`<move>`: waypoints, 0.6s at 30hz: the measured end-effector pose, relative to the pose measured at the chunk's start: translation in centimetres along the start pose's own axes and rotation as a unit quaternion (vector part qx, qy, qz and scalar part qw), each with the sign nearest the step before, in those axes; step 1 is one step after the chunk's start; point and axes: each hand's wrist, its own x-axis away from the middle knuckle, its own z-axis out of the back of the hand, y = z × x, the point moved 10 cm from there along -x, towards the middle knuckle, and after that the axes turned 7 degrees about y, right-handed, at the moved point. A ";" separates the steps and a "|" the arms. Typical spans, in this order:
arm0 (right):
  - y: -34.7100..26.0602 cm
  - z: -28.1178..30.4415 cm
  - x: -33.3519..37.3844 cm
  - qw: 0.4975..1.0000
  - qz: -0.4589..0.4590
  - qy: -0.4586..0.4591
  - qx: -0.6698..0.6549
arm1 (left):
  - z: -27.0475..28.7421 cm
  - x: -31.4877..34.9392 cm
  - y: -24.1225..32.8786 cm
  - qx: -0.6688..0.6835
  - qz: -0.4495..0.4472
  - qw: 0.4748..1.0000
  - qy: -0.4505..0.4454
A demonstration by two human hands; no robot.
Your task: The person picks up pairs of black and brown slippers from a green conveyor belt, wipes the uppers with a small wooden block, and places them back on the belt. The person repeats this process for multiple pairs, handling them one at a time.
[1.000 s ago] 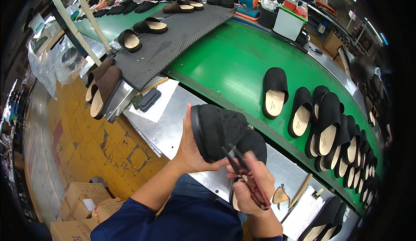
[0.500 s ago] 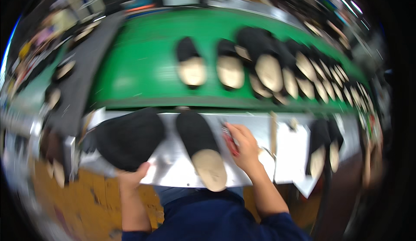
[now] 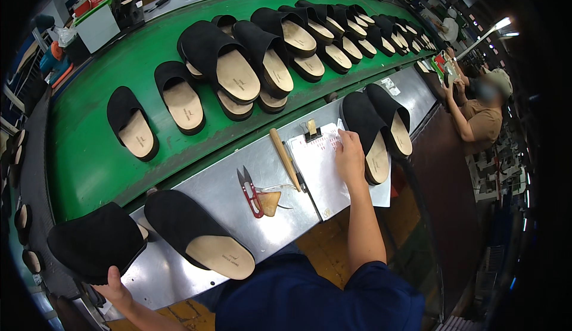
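At the lower left, my left hand [image 3: 116, 292] grips a black clog [image 3: 98, 241], thumb on the upper; its other fingers are hidden underneath. Beside it, a second black clog [image 3: 220, 256] with a beige insole lies on the metal table. My right hand [image 3: 350, 158] rests on white papers [image 3: 313, 164] held by a binder clip, fingers stretched and holding nothing visible. Just right of that hand stands a pair of black clogs [image 3: 376, 158]. Red-handled thread snips [image 3: 251, 197] lie between my hands, near a small tan piece [image 3: 270, 203].
A wooden stick [image 3: 285, 159] lies left of the papers. Beyond the metal table, a green conveyor belt [image 3: 83, 170] carries many black clogs, some stacked. Another person [image 3: 481, 113] works at the right. A white bin [image 3: 101, 27] stands at the far left.
My right hand has let go of the red snips, now on the table, and moved right onto the papers. The view has swung right; my left hand still holds the clog.
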 end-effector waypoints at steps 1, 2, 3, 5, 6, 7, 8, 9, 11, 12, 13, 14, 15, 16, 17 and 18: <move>0.4 -0.4 -0.4 1.000 -0.007 -0.020 0.013 | -0.1 -0.1 -0.2 -0.001 0.001 1.000 0.001; 0.3 -0.6 -0.7 0.999 -0.015 -0.042 0.024 | -0.1 -0.2 -0.1 -0.006 0.002 1.000 0.001; 0.3 -0.9 -0.9 0.997 -0.023 -0.065 0.035 | -0.3 -0.4 0.0 -0.014 0.004 1.000 0.000; 1.1 -1.4 -1.0 0.995 -0.033 -0.084 0.039 | -0.7 -0.8 0.1 -0.029 0.005 1.000 -0.002; 1.4 -1.6 -1.1 0.994 -0.038 -0.092 0.040 | -0.9 -0.9 0.4 -0.033 0.003 0.999 0.000; 1.6 -1.5 -1.2 0.995 -0.044 -0.082 0.043 | -1.2 -0.9 0.6 -0.036 0.002 0.999 0.002; 1.8 -1.5 -1.2 0.995 -0.049 -0.072 0.047 | -1.3 -0.9 0.7 -0.040 0.000 0.999 0.006; 1.9 -1.5 -1.3 0.995 -0.053 -0.063 0.050 | -1.5 -1.1 0.8 -0.021 0.001 1.000 0.008; 1.5 -1.9 -1.6 0.996 -0.048 -0.041 0.067 | -1.4 -1.2 1.1 0.012 0.002 1.000 0.019; 1.1 -2.3 -1.9 0.996 -0.041 -0.033 0.071 | -1.5 -1.1 0.6 0.026 0.030 0.999 0.018; 1.2 -2.1 -1.9 0.994 -0.027 -0.028 0.100 | -1.7 -0.8 0.0 0.040 0.059 0.997 0.019; 2.3 -2.6 -1.8 0.992 -0.026 -0.032 0.118 | -1.3 -0.6 -0.6 0.050 0.083 0.995 0.031; 2.5 -2.2 -1.7 0.995 -0.002 0.016 0.096 | -1.1 -0.3 -1.6 0.079 0.109 0.990 0.037; -0.1 -1.7 -1.8 0.993 0.061 0.042 0.096 | -1.5 0.1 -1.1 0.083 0.144 0.984 0.058; -0.5 -1.1 -1.6 0.993 0.051 0.085 0.070 | -3.4 -0.4 -0.5 0.091 0.173 0.981 -0.008; -4.0 0.4 -1.3 0.989 0.065 0.130 0.016 | -4.7 -0.8 1.5 0.093 0.170 0.981 -0.015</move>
